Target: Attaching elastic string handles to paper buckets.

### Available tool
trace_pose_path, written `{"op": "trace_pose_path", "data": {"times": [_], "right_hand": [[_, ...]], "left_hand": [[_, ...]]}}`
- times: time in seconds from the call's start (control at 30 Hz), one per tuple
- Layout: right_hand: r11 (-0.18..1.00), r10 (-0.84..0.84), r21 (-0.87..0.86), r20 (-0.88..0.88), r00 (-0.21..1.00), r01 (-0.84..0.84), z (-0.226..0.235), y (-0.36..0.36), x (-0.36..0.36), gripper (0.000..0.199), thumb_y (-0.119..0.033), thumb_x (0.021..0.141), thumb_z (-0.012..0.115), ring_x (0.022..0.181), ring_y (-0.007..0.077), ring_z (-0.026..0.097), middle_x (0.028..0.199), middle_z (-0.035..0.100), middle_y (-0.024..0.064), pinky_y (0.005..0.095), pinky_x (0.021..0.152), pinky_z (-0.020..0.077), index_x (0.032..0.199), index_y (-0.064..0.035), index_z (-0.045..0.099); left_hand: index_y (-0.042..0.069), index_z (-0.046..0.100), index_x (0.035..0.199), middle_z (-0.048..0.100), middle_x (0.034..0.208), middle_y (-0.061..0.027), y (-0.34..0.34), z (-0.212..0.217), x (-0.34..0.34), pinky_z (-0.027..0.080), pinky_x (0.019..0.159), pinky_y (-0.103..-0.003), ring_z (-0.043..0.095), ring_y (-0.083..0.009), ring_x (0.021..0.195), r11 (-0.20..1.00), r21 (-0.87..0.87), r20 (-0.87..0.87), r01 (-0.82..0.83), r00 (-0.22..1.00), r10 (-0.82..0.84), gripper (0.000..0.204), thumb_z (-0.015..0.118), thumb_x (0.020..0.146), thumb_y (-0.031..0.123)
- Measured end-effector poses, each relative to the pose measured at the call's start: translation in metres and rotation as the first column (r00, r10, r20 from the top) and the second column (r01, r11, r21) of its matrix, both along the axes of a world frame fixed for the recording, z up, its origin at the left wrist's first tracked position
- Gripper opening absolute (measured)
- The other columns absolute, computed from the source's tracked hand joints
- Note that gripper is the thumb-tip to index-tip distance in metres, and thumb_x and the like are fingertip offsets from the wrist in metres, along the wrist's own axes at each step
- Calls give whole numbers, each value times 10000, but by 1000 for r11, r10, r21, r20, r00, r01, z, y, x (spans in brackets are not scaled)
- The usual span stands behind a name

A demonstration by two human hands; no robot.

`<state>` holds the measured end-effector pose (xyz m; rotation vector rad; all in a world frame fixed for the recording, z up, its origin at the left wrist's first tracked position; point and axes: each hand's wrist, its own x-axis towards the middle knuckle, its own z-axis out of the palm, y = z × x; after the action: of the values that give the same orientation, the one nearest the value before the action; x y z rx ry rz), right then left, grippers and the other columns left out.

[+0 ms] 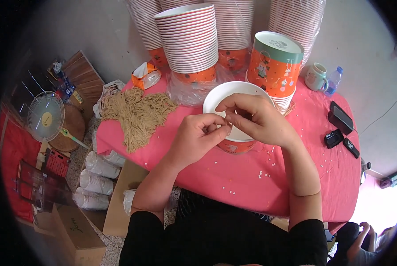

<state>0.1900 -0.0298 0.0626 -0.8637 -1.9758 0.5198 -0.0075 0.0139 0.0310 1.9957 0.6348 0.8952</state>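
Over the mouth of a round paper bucket [236, 147], white inside and orange outside, both my hands meet. My left hand [197, 138] is closed, thumb and forefinger pinched at the bucket's near rim. Just to its right, my right hand [261, 119] has its fingers curled and its thumb against them, the tips almost touching the left ones. Whatever the fingertips hold is too small or hidden to name. A loose bundle of tan cords [136, 115] lies to the left. Small white round bits [260, 174] are scattered on the pink tablecloth [198, 177].
Behind stand a tall stack of buckets [187, 40] and an upturned bucket [276, 66] on another stack. A mug [316, 77], a bottle [334, 81] and a black case [340, 117] sit at right. Cardboard boxes [76, 230] and wrapped white containers [94, 181] are at lower left; another person [362, 241] at lower right.
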Motion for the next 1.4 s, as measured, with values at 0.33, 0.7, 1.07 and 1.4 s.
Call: {"op": "trace_pose_path", "data": {"times": [0.33, 0.7, 1.07, 1.4], "right_hand": [[1000, -22, 24, 131, 991, 19, 12, -5, 0, 196, 28, 780, 663, 660, 163, 548, 849, 623, 54, 286, 569, 419, 968, -22, 643], [988, -99, 141, 218, 971, 69, 10, -4, -2, 84, -22, 810, 648, 744, 297, 634, 819, 639, 119, 392, 639, 485, 883, -13, 608], [989, -151, 11, 121, 981, 151, 17, -9, 16, 72, -22, 867, 598, 622, 123, 489, 797, 543, 40, 277, 552, 398, 924, -15, 555], [997, -13, -80, 130, 991, 24, 13, -7, 9, 44, -11, 881, 574, 612, 46, 453, 778, 515, -4, 222, 529, 365, 919, -14, 552]], "left_hand": [[-2, 692, 995, 612, 731, 47, 19, -3, -16, 380, 519, -166, 497, -1, 605, 898, -397, 166, 189, 977, -132, 183, 637, 929, 160], [-20, 688, 981, 659, 824, -1, 16, 2, -16, 433, 590, -185, 542, -20, 691, 880, -385, 202, 278, 956, -213, 171, 625, 929, 130], [-34, 639, 1000, 659, 869, -25, 13, -4, -16, 506, 711, -212, 621, -65, 807, 957, -233, 176, 175, 975, -135, 137, 612, 943, 88], [0, 627, 1002, 614, 798, 7, 8, -1, -20, 448, 606, -188, 551, -39, 702, 822, -474, 340, 316, 927, -160, 126, 610, 948, 112]]}}
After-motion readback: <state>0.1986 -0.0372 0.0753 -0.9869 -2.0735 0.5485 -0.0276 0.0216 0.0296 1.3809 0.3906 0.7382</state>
